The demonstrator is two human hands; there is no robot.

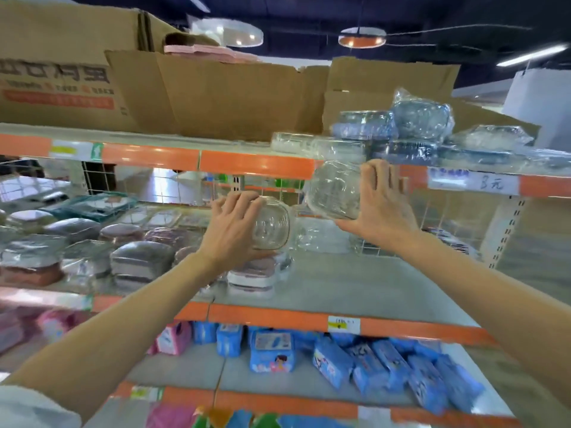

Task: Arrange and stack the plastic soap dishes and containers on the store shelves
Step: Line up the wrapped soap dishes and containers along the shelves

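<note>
My left hand (233, 228) grips a clear plastic container (273, 223) above the middle shelf (355, 288), its fingers curled over the top. My right hand (381, 202) holds a second clear wrapped container (335, 191) up near the front edge of the top shelf (256, 163), thumb under it and fingers spread along its side. Wrapped blue and clear containers (411, 131) are piled on the top shelf at the right. Wrapped brown and grey soap dishes (136, 257) stand in stacks on the middle shelf's left, and a pink-white stack (256, 276) sits just below my left hand.
Large cardboard boxes (216, 94) stand along the back of the top shelf. A wire grid panel (185, 183) backs the middle shelf. Blue packets (386, 369) lie on the lower shelf. A price tag (472, 182) hangs on the top shelf rail at right.
</note>
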